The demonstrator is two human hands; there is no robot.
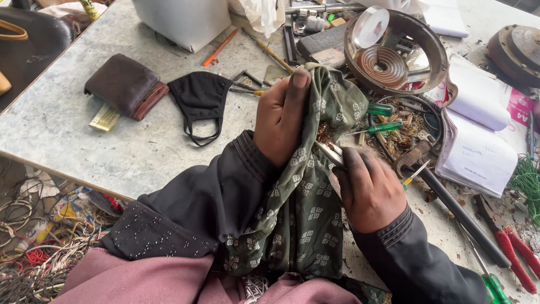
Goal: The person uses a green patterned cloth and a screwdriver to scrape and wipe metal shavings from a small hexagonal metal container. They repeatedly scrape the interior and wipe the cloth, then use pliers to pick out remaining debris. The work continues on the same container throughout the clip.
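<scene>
Left hand (281, 118) fingers curl tight, bunching the green patterned cloth (304, 202); right hand (368, 191) fingers pinch what looks like a thin metal tool (329, 153) against it.

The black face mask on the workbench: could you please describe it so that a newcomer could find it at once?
Start at the grey stone table and look just left of the left hand, which grips a green patterned cloth. The black face mask lies flat there, right of a brown wallet. Its thin ear loops and soft matte fabric set it apart from the tools nearby.
</scene>
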